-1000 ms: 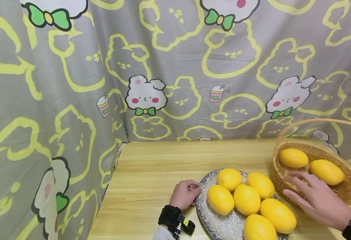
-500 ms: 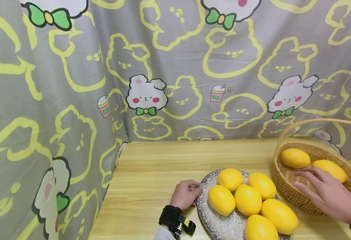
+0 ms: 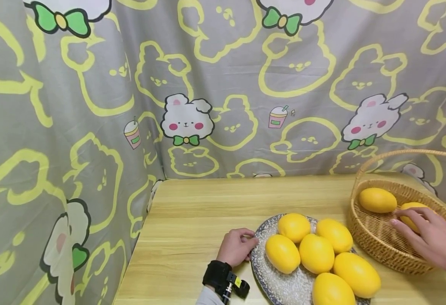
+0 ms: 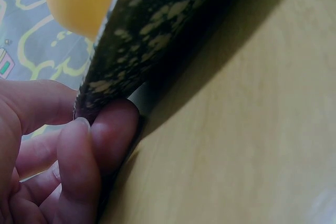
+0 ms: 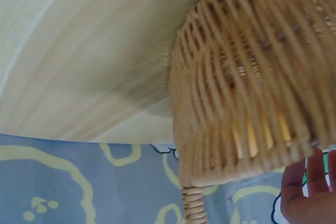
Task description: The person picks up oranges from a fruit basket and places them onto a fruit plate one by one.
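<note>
My left hand [image 3: 238,247] pinches the left rim of a speckled grey plate [image 3: 287,286]; in the left wrist view, fingers lie on both sides of the plate's dark speckled edge [image 4: 152,30]. Several yellow oval, lemon-like fruits [image 3: 316,254] sit on that plate. My right hand [image 3: 436,241] is over the wicker basket [image 3: 379,243], fingers loosely bent and fingertips right at a yellow fruit [image 3: 409,207], which it partly hides. Another yellow fruit [image 3: 378,200] lies at the basket's left. In the right wrist view, fingers [image 5: 315,179] show beyond the basket's rim.
The basket's tall arched handle [image 3: 409,151] rises over its back side. Plate and basket stand close together on a wooden table [image 3: 192,212]. A grey patterned curtain [image 3: 226,84] hangs behind and along the left.
My right hand has moved rightward over the basket, from its near left rim to the right-hand fruit. My left hand stays at the plate's rim.
</note>
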The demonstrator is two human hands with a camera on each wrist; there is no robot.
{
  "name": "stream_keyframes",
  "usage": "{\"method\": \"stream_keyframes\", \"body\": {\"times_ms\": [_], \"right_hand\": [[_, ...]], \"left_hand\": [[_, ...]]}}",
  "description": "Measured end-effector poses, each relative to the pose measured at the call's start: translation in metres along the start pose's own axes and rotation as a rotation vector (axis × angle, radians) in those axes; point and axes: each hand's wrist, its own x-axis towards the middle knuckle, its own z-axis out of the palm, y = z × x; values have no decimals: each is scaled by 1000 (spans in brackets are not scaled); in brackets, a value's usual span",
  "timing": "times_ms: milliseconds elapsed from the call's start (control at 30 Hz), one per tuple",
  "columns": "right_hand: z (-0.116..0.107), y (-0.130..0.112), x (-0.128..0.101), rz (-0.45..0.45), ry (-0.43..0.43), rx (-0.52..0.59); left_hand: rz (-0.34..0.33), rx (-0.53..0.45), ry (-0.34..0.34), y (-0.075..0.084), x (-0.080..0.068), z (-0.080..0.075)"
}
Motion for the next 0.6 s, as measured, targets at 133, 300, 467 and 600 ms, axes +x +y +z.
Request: {"method": "stream_keyframes", "body": {"times_ms": [133,300,467,600], "right_hand": [[0,7,2,40,-11,-8],[0,17,8,44,8,-12],[0,28,12,114,-14,-2],[-1,38,14,162,-18,-13]], "left_hand": [[-6,5,-4,-1,0,1],[-7,8,2,-2,1,2],[-10,3,-3,-2,1,1],[-7,5,-2,-2,2,1]]}}
